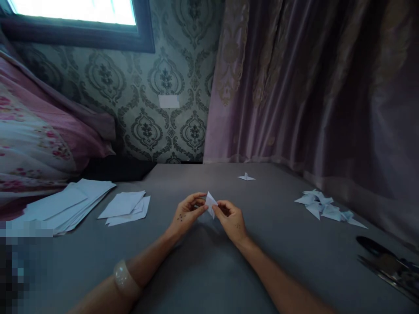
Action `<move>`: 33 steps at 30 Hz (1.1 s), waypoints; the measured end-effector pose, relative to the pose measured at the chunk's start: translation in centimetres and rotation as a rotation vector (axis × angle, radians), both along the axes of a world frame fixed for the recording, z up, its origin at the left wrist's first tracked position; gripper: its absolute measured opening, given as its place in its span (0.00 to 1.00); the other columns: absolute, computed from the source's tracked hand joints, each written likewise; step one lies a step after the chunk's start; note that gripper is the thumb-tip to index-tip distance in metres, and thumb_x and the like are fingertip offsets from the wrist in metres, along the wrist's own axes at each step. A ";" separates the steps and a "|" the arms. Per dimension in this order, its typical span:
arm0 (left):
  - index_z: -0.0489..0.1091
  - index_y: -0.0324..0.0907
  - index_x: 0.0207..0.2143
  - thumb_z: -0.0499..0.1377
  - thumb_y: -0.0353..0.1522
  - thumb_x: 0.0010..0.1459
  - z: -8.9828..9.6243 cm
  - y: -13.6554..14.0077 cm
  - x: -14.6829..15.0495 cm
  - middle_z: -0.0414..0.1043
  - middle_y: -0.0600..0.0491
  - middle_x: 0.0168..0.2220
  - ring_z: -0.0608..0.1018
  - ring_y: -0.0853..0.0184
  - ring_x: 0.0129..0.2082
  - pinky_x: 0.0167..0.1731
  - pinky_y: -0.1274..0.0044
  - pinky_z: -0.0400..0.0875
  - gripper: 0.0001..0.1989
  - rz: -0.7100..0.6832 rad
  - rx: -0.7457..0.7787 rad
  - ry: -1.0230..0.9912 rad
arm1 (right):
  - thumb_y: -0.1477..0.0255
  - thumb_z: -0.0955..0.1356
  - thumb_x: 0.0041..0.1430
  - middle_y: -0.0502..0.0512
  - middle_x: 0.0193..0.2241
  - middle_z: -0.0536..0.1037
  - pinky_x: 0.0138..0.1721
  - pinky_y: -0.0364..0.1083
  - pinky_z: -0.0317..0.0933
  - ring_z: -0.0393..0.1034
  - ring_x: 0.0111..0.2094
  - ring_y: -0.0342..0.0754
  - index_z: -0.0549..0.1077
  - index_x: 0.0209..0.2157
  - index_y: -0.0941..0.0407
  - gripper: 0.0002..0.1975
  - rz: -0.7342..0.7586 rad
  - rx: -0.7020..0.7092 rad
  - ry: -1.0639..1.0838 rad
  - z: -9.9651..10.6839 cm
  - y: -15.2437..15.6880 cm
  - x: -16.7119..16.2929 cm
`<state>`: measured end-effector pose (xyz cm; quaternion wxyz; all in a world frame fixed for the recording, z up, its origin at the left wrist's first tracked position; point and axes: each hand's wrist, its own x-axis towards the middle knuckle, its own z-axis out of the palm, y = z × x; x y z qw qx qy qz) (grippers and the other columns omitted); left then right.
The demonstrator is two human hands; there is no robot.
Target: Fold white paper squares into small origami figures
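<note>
A small piece of white folded paper (pixel 211 204), shaped like a narrow diamond with its tip up, is held just above the grey table. My left hand (pixel 188 213) pinches its left edge between thumb and fingers. On the other side, my right hand (pixel 233 219) grips the lower right edge, thumb in front. The fingers behind the paper are partly hidden. A pale bangle (pixel 124 277) circles my left forearm.
Left on the table (pixel 255 270) lie a stack of large white sheets (pixel 77 203) and a smaller pile of paper squares (pixel 126 207). One folded paper piece (pixel 246 177) sits at the back. Several folded pieces (pixel 327 207) are heaped right, near dark scissors (pixel 382 261) and a curtain (pixel 294 96).
</note>
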<state>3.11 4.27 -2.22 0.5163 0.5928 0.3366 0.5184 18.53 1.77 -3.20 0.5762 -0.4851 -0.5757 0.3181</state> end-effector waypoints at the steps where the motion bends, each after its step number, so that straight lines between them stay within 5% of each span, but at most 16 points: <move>1: 0.70 0.39 0.42 0.65 0.36 0.47 0.1 -0.1 0.0 0.73 0.52 0.33 0.73 0.69 0.32 0.33 0.78 0.65 0.20 -0.004 -0.015 0.018 | 0.64 0.67 0.52 0.52 0.25 0.74 0.30 0.44 0.62 0.67 0.26 0.44 0.72 0.30 0.57 0.10 0.002 0.011 -0.011 0.0 0.0 -0.1; 10: 0.77 0.37 0.31 0.65 0.41 0.46 0.3 -0.2 0.1 0.71 0.53 0.25 0.68 0.72 0.24 0.27 0.79 0.63 0.16 0.088 -0.175 -0.020 | 0.72 0.67 0.55 0.54 0.36 0.71 0.34 0.43 0.63 0.67 0.35 0.45 0.71 0.38 0.55 0.08 -0.162 0.317 -0.157 -0.5 0.0 -0.3; 23: 0.78 0.37 0.31 0.65 0.39 0.46 0.8 -0.6 0.3 0.72 0.52 0.25 0.68 0.71 0.24 0.27 0.78 0.63 0.14 0.076 -0.160 0.021 | 0.71 0.66 0.57 0.52 0.32 0.71 0.31 0.43 0.59 0.64 0.30 0.43 0.72 0.34 0.55 0.04 -0.106 0.299 -0.205 -0.3 0.0 -0.5; 27: 0.78 0.38 0.33 0.65 0.38 0.47 1.0 -0.9 0.3 0.74 0.51 0.27 0.69 0.71 0.25 0.28 0.79 0.63 0.13 0.020 -0.147 0.042 | 0.66 0.67 0.56 0.51 0.28 0.71 0.30 0.43 0.57 0.63 0.28 0.43 0.74 0.31 0.56 0.08 -0.053 0.170 -0.111 -0.3 0.1 -0.4; 33: 0.76 0.40 0.39 0.68 0.34 0.43 0.7 -0.9 0.2 0.76 0.50 0.36 0.73 0.67 0.36 0.38 0.77 0.64 0.17 -0.118 -0.238 -0.071 | 0.60 0.70 0.51 0.51 0.28 0.75 0.33 0.43 0.57 0.64 0.29 0.43 0.76 0.33 0.55 0.13 0.188 -0.222 0.371 -0.8 0.9 0.5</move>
